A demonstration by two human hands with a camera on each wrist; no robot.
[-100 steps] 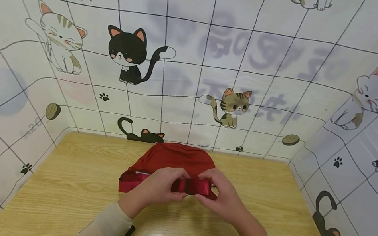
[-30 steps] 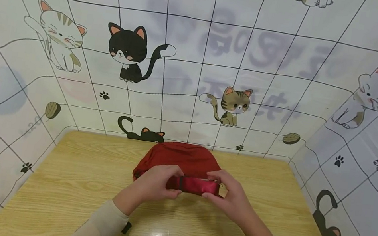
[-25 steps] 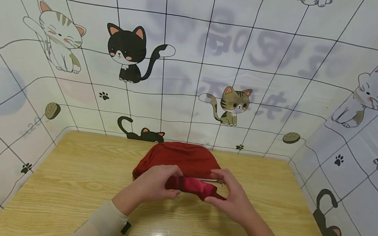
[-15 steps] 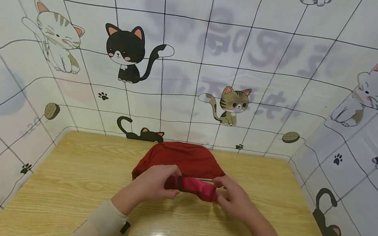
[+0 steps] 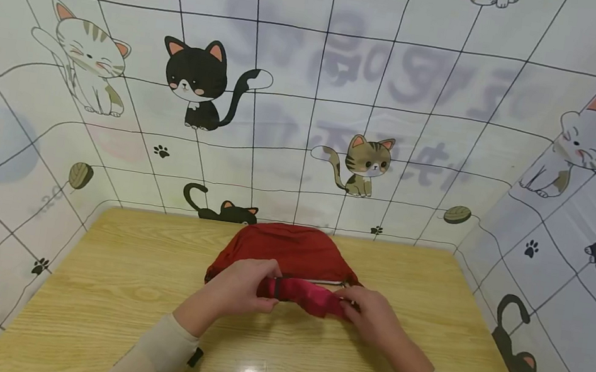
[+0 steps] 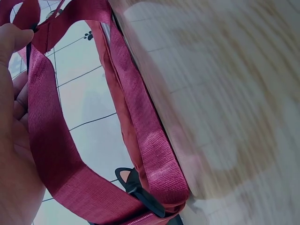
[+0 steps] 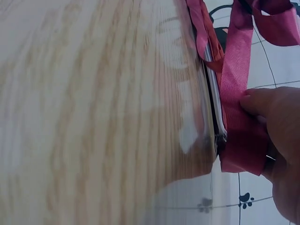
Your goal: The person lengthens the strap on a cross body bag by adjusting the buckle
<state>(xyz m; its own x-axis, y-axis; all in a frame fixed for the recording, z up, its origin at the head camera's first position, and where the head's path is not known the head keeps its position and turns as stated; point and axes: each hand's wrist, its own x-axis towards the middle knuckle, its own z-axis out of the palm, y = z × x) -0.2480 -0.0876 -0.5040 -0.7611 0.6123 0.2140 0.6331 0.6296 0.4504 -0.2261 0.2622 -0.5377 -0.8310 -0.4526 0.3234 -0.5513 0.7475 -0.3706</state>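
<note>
fingers, left hand [image 5: 239,286]: narrowed, thumb and forefinger pinching the strap [image 5: 311,298] in front of the bag [image 5: 285,251], left of its middle.
fingers, right hand [image 5: 379,321]: gripping the strap before the bag's right end; in the right wrist view the thumb lies on it, the other fingers mostly hidden.
strap: shiny pinkish red, spanning both hands along the bag's front, kinked toward the right; a wide loop in the left wrist view.
slider [image 5: 278,288]: black, on the strap beside the left fingertips, in front of the bag.
buckle [image 6: 139,192]: black, by the loop's fold, just beside the bag's edge.
bag: red, resting on the surface [image 5: 134,296], rounded side away from the person.
zip [image 5: 313,280]: pale, along the bag's front edge.
sleeves [image 5: 157,350]: beige, nearer the person than the bag.
cloth [image 5: 275,183]: gridded, cat-printed, behind the bag and at both sides.
</note>
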